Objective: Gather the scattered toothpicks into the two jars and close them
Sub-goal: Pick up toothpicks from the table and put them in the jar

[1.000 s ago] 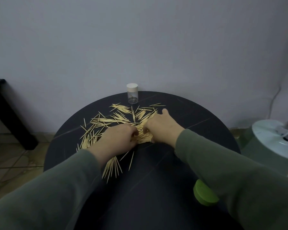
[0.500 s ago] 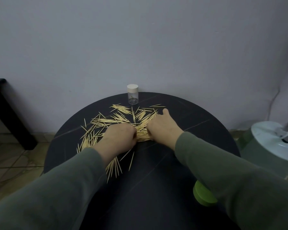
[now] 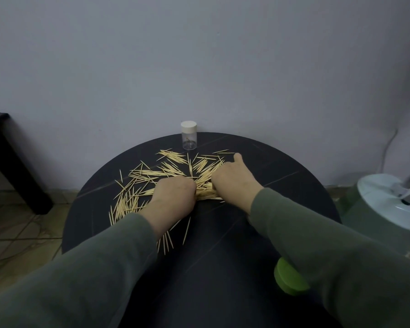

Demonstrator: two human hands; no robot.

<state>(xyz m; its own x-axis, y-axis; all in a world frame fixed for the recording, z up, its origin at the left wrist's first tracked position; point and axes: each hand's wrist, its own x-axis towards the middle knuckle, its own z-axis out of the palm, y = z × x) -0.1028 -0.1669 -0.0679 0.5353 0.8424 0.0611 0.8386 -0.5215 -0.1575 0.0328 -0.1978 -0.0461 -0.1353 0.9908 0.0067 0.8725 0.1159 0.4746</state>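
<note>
Hands, two: left hand and right hand clenched on toothpicks; one jar.

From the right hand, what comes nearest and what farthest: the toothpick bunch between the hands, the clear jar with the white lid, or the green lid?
1. Toothpick bunch: touching the right hand, on its left.
2. Clear jar: at the table's far edge, beyond the hand and to its left.
3. Green lid: near edge, partly under the right sleeve.

Dim, flat light, soft shadows, wide-angle warp at edges.
</note>
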